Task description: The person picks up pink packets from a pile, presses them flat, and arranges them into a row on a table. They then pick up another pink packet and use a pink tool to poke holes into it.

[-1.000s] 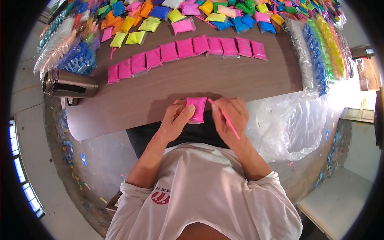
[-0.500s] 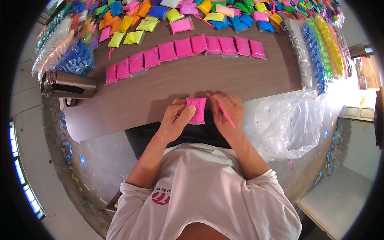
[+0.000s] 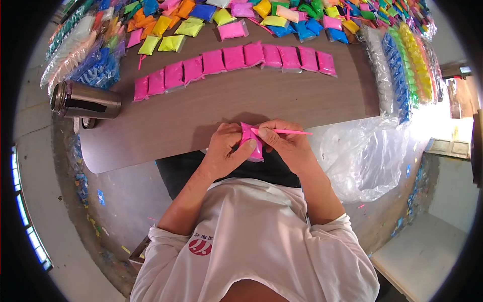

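A small pink packet in clear wrap is in my left hand, which is closed on its left side with the thumb across the lower front. My right hand pinches a thin pink stick, held nearly level, its left tip overlapping the upper part of the packet. Both hands are close together at the table's front edge, over my lap. Beyond them, a curved row of pink packets lies side by side on the brown table.
On the left of the table lies a steel flask. Many coloured packets are heaped along the back. Strips of wrapped packets hang over the right side, above a clear plastic bag.
My right hand has moved left to the packet, and the stick has swung from steeply slanted to nearly level. The packet has tilted in my left hand.
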Demonstrator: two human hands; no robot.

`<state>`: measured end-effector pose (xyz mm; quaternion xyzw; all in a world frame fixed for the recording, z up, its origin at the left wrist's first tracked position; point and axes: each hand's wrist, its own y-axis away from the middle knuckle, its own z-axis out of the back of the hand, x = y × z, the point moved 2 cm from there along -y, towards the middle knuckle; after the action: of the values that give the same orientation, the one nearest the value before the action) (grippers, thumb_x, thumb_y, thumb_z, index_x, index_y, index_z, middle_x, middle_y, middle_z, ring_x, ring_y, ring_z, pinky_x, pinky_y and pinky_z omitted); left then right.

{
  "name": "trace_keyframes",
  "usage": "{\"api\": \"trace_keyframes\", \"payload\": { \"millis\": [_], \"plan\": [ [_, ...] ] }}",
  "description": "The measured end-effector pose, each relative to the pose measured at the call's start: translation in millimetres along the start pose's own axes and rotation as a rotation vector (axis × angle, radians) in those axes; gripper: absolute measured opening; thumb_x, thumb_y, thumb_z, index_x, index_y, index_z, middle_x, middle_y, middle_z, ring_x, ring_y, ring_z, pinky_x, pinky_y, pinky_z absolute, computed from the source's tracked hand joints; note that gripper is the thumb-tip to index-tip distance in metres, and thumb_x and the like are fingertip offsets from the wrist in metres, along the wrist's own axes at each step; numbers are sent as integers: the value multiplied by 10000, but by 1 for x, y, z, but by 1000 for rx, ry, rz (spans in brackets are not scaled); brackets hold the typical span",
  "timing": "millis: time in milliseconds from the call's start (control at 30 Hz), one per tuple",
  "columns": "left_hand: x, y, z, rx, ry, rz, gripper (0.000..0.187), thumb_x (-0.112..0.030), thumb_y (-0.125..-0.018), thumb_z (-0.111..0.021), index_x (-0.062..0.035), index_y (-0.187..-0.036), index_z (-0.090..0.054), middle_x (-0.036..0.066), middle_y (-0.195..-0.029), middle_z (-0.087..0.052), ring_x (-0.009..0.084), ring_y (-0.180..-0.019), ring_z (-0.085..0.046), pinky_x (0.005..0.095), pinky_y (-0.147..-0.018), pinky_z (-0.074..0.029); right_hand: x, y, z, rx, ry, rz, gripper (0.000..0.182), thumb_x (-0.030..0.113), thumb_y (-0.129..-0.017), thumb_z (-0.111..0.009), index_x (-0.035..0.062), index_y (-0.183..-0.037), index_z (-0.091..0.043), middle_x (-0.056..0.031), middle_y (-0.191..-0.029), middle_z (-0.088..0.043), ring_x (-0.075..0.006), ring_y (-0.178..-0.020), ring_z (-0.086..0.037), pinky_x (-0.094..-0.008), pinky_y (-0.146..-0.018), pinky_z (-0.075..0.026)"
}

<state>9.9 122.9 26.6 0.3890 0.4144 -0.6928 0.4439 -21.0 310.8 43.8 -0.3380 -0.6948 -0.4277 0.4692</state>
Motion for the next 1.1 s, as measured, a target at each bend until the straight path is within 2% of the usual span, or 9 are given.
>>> {"api": "trace_keyframes", "payload": {
  "millis": [67, 267, 367, 467, 567, 667, 900, 1000, 1100],
  "plan": [
    [-7, -2, 0, -13, -21, 46, 255, -272, -953, -648, -43, -843, -669, 99, -733, -576, 264, -724, -528, 380, -761, -393, -11, 0, -1, -49, -84, 108, 246, 215, -975, -704, -19, -1048, -716, -14, -868, -672, -79, -759, -577, -217, -667, -481],
    [-4, -1, -3, -29, -62, 1, 269, -290, -942, -665, -27, -886, -676, 108, -800, -630, 286, -763, -555, 390, -769, -405, -6, 6, -5, -206, -231, 218, 247, 188, -969, -712, -48, -1044, -706, -44, -946, -681, -103, -826, -593, -268, -743, -517],
    [-3, -2, -3, -33, -75, -16, 266, -280, -943, -660, -22, -881, -670, 114, -825, -648, 297, -782, -570, 398, -773, -411, -11, 5, 1, -140, -247, 163, 250, 161, -951, -725, -66, -1053, -701, -119, -1042, -699, -157, -910, -648, -281, -840, -531],
    [-4, -2, -4, -32, -98, -15, 256, -261, -949, -649, -19, -867, -657, 119, -833, -654, 308, -794, -578, 408, -777, -414, -15, 2, 6, -152, -243, 75, 206, 151, -948, -723, -38, -1028, -706, -124, -1036, -705, -175, -901, -656, -298, -795, -536],
    [-5, -2, -5, -34, -126, -20, 247, -244, -959, -631, -18, -861, -644, 125, -839, -658, 319, -802, -581, 417, -780, -414, -7, 4, 9, -429, 565, 573, 146, 126, -941, -714, 0, -1015, -709, -136, -990, -701, -208, -857, -666, -333, -735, -538],
    [-7, -3, -6, -44, -172, -16, 244, -236, -970, -610, -15, -870, -631, 132, -850, -658, 329, -813, -582, 422, -784, -412, 7, 16, 2, -458, 705, 622, 114, 68, -882, -737, 46, -992, -720, -144, -910, -683, -279, -771, -653, -343, -672, -526],
    [-10, -5, -11, -15, -275, 14, 237, -224, -988, -566, -9, -906, -622, 138, -871, -646, 344, -835, -571, 435, -784, -402, -8, 11, -12, -376, 897, 842, 112, 23, -824, -754, 50, -906, -682, -108, -825, -659, -306, -700, -614, -397, -628, -508],
    [-10, -5, -10, 5, -287, 29, 233, -216, -992, -558, -9, -904, -620, 137, -862, -641, 347, -826, -568, 437, -777, -396, -7, 3, 5, -462, 881, 719, 129, 20, -816, -758, 51, -913, -679, -107, -833, -661, -305, -699, -615, -398, -632, -509],
    [-10, -4, -10, -16, -267, 19, 235, -211, -993, -554, -10, -887, -611, 134, -848, -634, 345, -814, -562, 437, -771, -391, 6, 15, -7, -412, 843, 835, 137, 28, -807, -765, 44, -909, -676, -107, -827, -662, -301, -713, -625, -390, -630, -505]
  ]
}}
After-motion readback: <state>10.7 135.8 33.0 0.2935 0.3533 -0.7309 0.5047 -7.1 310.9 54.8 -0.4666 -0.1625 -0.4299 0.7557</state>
